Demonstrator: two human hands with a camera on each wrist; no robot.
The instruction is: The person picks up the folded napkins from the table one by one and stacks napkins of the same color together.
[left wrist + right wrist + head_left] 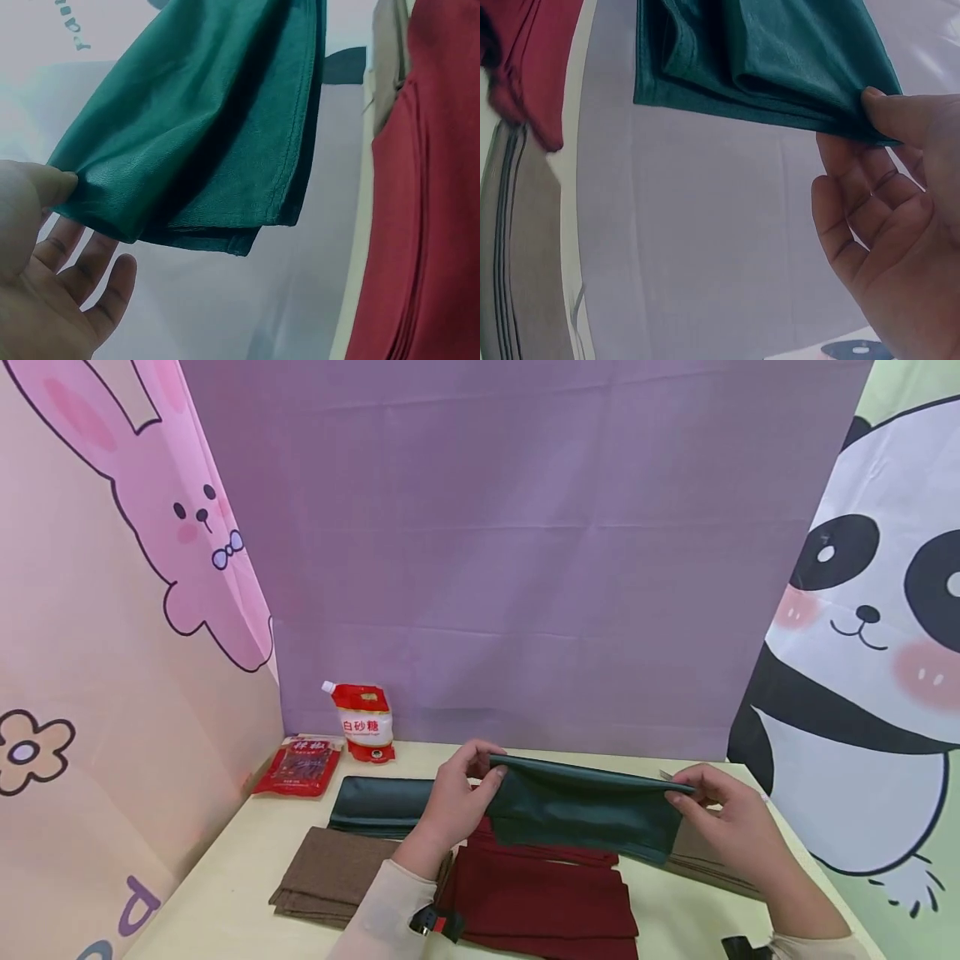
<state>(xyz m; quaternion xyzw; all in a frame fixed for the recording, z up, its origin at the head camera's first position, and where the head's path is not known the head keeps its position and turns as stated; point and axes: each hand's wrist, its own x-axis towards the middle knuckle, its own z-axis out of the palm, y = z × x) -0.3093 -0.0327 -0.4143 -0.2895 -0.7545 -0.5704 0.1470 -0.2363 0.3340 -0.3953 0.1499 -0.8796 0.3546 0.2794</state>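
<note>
A folded dark green cloth [585, 806] with a leathery sheen is stretched between my two hands above the table. My left hand [459, 802] pinches its left upper corner between thumb and fingers. At the opposite upper corner, my right hand [723, 810] pinches it the same way. Both wrist views show the cloth's folded layers hanging from the thumbs. Beneath it lie stacked dark red cloths [543, 893], partly covered by the green one. Another folded green cloth [378, 802] lies behind my left forearm.
Folded brown cloths [330, 868] lie at the left, and another brown stack [712, 864] is partly hidden by the right hand. A red packet [300, 766] and a white-and-red sugar pouch [365, 722] are at the back left of the pale table [217, 877]. A purple backdrop [510, 568] rises behind.
</note>
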